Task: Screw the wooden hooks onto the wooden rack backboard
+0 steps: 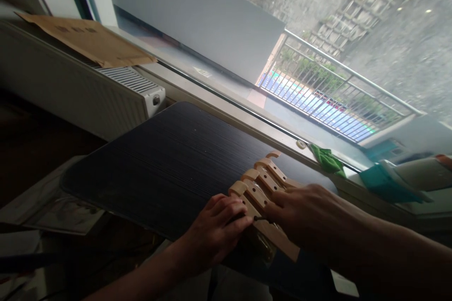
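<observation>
Several pale wooden hooks, each with a curled end and dark screw holes, lie side by side at the right of the dark table. They look joined by a clear wrap or backing. My left hand is closed around the nearest hook, with its fingertips near a hole. In the fingers of my right hand is a thin dark rod, which may be a screw or a driver tip. Its end points at the nearest hook, beside my left fingertips. The rest of the rod is hidden by my right hand.
The black table stands against a window sill. A white radiator carries a brown paper envelope. A green cloth and a roll of tape sit on the sill, near a teal container.
</observation>
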Motion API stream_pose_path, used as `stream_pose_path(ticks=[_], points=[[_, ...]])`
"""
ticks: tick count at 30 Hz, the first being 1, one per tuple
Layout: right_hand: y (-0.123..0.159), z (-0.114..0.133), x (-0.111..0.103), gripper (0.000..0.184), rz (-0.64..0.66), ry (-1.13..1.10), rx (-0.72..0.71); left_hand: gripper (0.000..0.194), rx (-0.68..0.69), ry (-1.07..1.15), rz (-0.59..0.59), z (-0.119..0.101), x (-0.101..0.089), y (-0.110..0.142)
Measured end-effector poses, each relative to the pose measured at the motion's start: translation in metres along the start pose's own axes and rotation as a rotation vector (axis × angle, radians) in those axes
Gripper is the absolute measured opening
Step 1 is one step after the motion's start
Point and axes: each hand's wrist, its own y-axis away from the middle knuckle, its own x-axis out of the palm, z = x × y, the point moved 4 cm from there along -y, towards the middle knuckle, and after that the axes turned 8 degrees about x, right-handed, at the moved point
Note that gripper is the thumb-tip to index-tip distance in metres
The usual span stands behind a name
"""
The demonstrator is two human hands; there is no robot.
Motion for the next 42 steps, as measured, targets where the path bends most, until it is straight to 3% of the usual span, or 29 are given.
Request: stream_pose_path(ticks=[3,5,8,12,15,18,21,26,28,30,35,37,42], points=[[-0.003,0.005,0.005,0.013,-0.056,0.068,-0.187,0.033,-0.001,-0.008,-0.042,0.001,0.000,-0.001],[-0.007,0.004,0.010,0.015,-0.040,0.050,-0.186,0.032,0.005,-0.004,-0.061,0.001,0.000,-0.002],[-0.010,-0.001,0.013,0.016,0.024,-0.049,-0.015,0.030,0.005,0.004,-0.062,0.003,0.002,-0.002],[-0.008,-0.010,0.012,0.025,0.047,-0.180,0.326,0.029,0.003,0.008,-0.048,0.003,0.003,-0.001],[-0.005,-0.010,0.005,0.028,0.090,-0.201,0.414,0.029,0.016,-0.001,-0.057,0.002,0.001,-0.001],[-0.002,-0.005,-0.007,0.013,0.138,-0.133,0.356,0.029,0.018,-0.022,-0.066,0.001,0.000,-0.003],[0.000,0.002,-0.016,0.015,0.084,-0.015,0.235,0.030,0.023,-0.037,-0.072,0.000,-0.002,-0.004],[-0.002,0.012,0.000,0.011,-0.112,0.079,-0.110,0.029,0.003,-0.032,-0.068,0.001,0.000,-0.004],[-0.003,0.011,0.010,0.017,-0.157,0.055,-0.161,0.029,0.007,-0.025,-0.066,0.001,0.001,-0.003],[-0.004,0.008,0.015,0.020,-0.151,-0.011,-0.098,0.029,0.006,-0.017,-0.064,0.002,0.002,-0.002],[0.000,-0.009,0.017,0.028,-0.086,-0.176,0.302,0.027,0.001,0.003,-0.045,0.003,0.003,-0.001],[0.001,-0.013,0.014,0.033,-0.076,-0.203,0.393,0.028,0.003,0.001,-0.041,0.003,0.002,-0.002],[0.002,-0.004,-0.003,0.008,-0.008,-0.068,0.304,0.030,0.004,0.001,-0.056,0.001,0.000,-0.002]])
